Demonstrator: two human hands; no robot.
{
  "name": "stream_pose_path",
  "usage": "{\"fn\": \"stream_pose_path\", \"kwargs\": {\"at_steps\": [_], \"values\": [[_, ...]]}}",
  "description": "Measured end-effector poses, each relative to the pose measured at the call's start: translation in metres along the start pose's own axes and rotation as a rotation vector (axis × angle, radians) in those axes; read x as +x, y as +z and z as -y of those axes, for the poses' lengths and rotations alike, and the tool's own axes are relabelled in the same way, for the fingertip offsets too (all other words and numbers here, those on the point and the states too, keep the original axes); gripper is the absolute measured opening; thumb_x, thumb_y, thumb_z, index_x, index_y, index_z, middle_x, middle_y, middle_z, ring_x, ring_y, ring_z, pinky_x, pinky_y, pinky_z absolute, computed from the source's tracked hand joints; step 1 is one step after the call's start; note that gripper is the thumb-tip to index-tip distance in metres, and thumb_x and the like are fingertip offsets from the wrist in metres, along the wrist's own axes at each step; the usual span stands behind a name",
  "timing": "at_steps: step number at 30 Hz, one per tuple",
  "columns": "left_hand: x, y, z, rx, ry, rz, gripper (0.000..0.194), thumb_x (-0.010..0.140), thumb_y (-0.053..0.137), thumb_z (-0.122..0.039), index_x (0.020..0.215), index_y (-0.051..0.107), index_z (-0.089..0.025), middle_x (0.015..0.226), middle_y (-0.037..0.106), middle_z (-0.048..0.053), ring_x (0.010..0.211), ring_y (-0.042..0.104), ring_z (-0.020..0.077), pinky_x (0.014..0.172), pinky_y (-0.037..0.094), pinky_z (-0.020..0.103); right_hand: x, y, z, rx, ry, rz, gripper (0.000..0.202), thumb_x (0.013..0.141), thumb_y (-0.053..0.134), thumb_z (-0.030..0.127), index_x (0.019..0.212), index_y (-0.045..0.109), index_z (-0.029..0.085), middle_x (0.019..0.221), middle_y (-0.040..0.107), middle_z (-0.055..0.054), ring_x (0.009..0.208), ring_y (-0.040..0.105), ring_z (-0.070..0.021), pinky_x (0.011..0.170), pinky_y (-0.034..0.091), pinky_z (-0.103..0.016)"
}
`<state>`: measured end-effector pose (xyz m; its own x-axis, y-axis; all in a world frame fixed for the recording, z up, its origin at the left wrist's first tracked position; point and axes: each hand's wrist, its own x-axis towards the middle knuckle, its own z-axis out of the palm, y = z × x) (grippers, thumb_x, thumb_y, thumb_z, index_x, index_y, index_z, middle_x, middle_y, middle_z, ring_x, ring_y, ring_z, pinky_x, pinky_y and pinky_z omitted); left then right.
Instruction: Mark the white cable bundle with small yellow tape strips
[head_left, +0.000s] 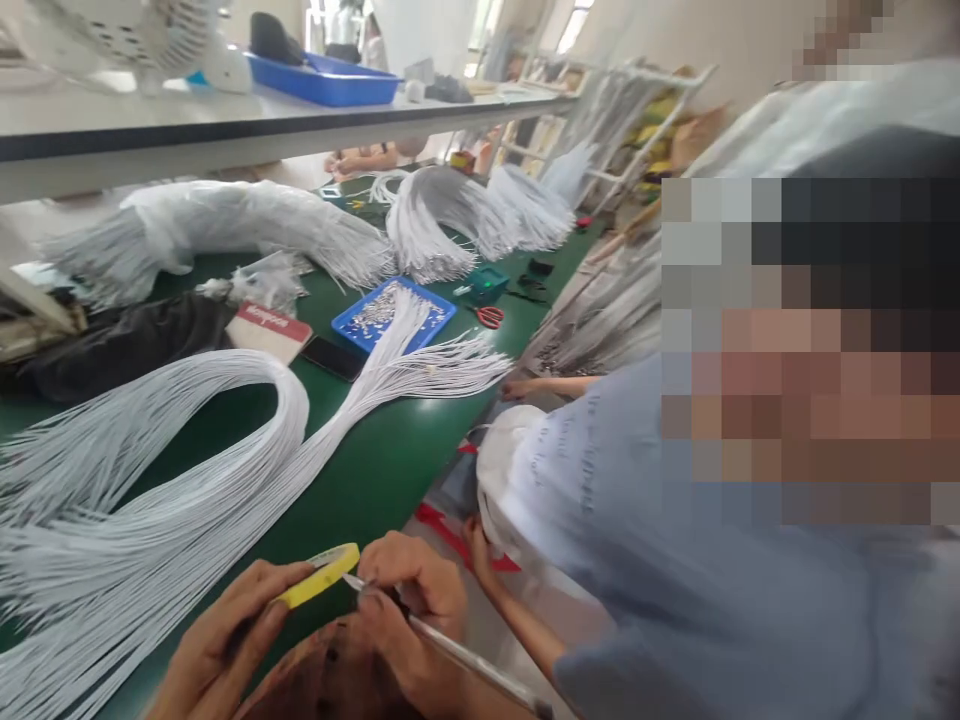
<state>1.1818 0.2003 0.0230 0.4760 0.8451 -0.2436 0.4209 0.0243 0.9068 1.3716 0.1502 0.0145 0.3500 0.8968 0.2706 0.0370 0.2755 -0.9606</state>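
At the bottom of the head view, my left hand [232, 635] pinches a roll of yellow tape [324, 576] between thumb and fingers. Just to its right, my right hand [416, 610] is closed around a slim pointed metal tool [480, 662]. The tool's tip is at the right edge of the tape roll; whether they touch I cannot tell. Long white cables [247, 480] lie in a looped bundle on the green table [375, 480], beyond and left of my hands.
A blue tray [442, 312] of small metal parts sits under the cable ends. Near it are a black phone [332, 358] and red-handled scissors [490, 317]. More cable bundles [450, 215] lie farther back, under a raised shelf [225, 115]. A person in blue [675, 590] is close on the right.
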Motion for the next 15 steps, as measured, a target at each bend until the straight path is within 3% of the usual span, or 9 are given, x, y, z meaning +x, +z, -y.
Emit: {"fn": "stream_pose_path", "kwargs": {"at_steps": [4, 9, 15], "values": [[0.000, 0.003, -0.004, -0.091, 0.001, 0.061, 0.029, 0.090, 0.046, -0.035, 0.114, 0.061, -0.033, 0.106, 0.063, 0.000, 0.104, 0.057, 0.0157, 0.091, 0.046, 0.021, 0.001, 0.001, 0.000, -0.018, -0.089, 0.070, 0.017, 0.082, 0.054, 0.017, 0.067, 0.047, 0.019, 0.060, 0.050, 0.003, 0.057, 0.049, -0.0086, 0.054, 0.039, -0.021], [-0.003, 0.002, 0.013, 0.004, 0.039, 0.083, 0.031, 0.090, 0.047, -0.033, 0.119, 0.058, -0.033, 0.123, 0.058, 0.002, 0.118, 0.048, 0.0200, 0.102, 0.039, 0.031, -0.001, 0.009, -0.005, -0.141, -0.144, 0.104, 0.025, 0.082, 0.052, 0.016, 0.061, 0.041, 0.019, 0.055, 0.044, 0.004, 0.054, 0.045, -0.0083, 0.053, 0.038, -0.021], [-0.005, 0.004, -0.005, -0.030, 0.151, 0.006, 0.032, 0.088, 0.052, -0.028, 0.117, 0.058, -0.040, 0.111, 0.063, -0.002, 0.104, 0.057, 0.0141, 0.090, 0.045, 0.018, -0.001, 0.016, -0.007, -0.164, -0.181, 0.079, 0.025, 0.082, 0.051, 0.013, 0.061, 0.040, 0.019, 0.053, 0.044, 0.004, 0.052, 0.044, -0.0080, 0.050, 0.039, -0.020]]}}
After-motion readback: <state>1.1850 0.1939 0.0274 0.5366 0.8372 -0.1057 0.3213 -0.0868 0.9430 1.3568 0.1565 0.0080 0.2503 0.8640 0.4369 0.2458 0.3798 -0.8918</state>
